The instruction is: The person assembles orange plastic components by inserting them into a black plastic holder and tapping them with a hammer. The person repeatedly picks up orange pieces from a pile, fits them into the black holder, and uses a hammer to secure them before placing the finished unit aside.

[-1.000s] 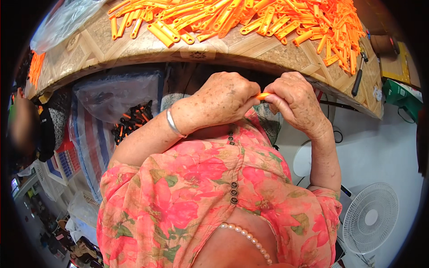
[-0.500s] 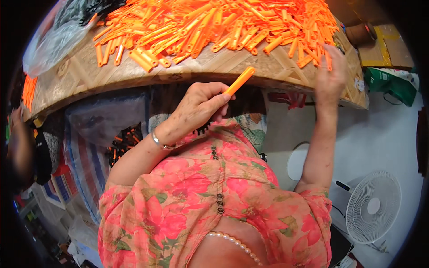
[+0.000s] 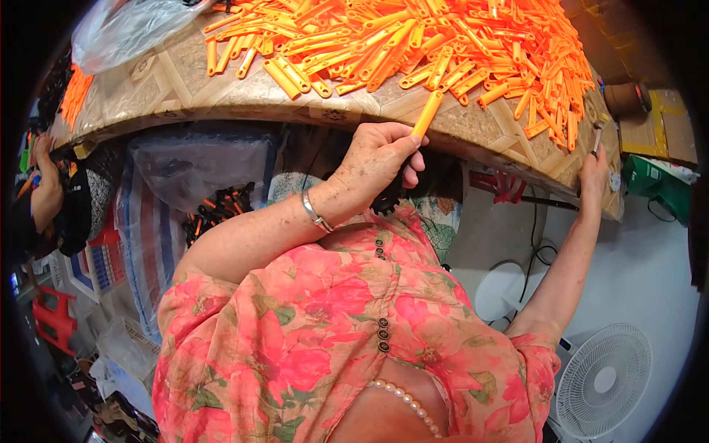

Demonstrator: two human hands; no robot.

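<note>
Left hand (image 3: 377,159) closed on one orange plastic strip (image 3: 427,113), pinched between thumb and fingers at its lower end. The strip stands tilted, its top end pointing up over the tabletop edge (image 3: 310,111) toward the heap. A silver bangle (image 3: 316,213) sits on that wrist.

Right hand (image 3: 593,171) is stretched far out to our right, resting against the tabletop's rim near a dark thin tool (image 3: 597,140) that lies there. We cannot tell whether the fingers grip it or only touch it (the hand is small and bent by the lens at this spot).

The heap of orange strips (image 3: 413,44) covers most of the tabletop ahead of us, loose and criss-crossed, spreading to the right rim just above the right hand. A few strips lie apart at the left of the heap.

Containers noted:
- Clear plastic bag (image 3: 125,29) at the far left of the tabletop, slumped; contents not legible.
- Large clear sack (image 3: 199,166) below the tabletop, to our left; beside it a dark opening shows small black and orange parts (image 3: 218,210).
- A second, smaller pile of orange pieces (image 3: 74,96) at the far left edge.
- Brown cardboard box (image 3: 668,125) and a green carton (image 3: 646,177) off to the right; insides not visible.

A white floor fan (image 3: 602,380) stands on the floor at lower right. Another person's arm (image 3: 44,192) shows at the left margin.
</note>
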